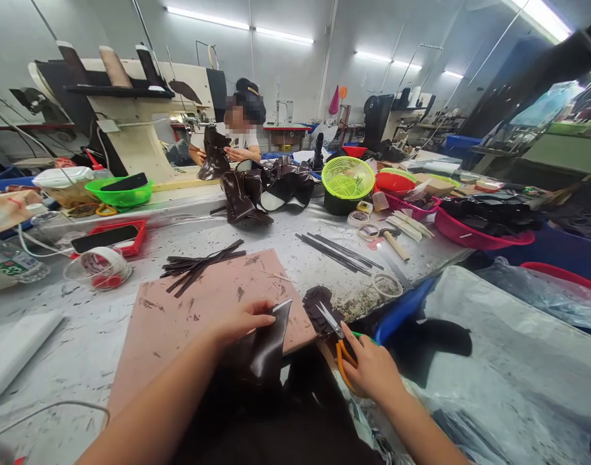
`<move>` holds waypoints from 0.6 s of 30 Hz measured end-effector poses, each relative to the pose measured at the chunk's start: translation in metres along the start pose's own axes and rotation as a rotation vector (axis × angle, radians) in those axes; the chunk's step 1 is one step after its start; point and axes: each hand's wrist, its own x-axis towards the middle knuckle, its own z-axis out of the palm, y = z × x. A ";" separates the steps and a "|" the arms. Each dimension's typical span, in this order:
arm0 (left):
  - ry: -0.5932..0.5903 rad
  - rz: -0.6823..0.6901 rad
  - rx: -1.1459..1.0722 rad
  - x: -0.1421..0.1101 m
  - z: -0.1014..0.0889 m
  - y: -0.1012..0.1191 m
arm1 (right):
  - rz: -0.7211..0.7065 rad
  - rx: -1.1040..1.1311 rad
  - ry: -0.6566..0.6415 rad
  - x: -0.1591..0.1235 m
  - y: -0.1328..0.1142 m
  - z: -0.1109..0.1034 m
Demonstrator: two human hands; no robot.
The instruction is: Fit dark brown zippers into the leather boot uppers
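Note:
My left hand pinches the top edge of a dark brown leather piece, which stands bent over the near edge of a pink work board. My right hand is closed round the orange handles of a small pair of scissors, blades pointing up and left. The blades are just in front of a pile of small dark leather cut pieces at the board's right corner.
Thin dark strips lie at the board's far edge, more strips to the right. Brown boot uppers, a green mesh basket, a pink basket and tape rolls crowd the bench. A co-worker sits at a sewing machine opposite.

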 end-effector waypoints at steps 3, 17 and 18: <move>0.140 -0.054 -0.015 -0.006 0.003 -0.002 | 0.070 0.171 -0.041 0.004 0.011 -0.005; 0.392 0.064 0.446 -0.046 0.029 0.009 | -0.454 0.475 0.351 0.083 -0.060 -0.067; 0.385 0.096 0.459 -0.048 0.031 0.009 | -0.563 0.561 0.377 0.074 -0.077 -0.070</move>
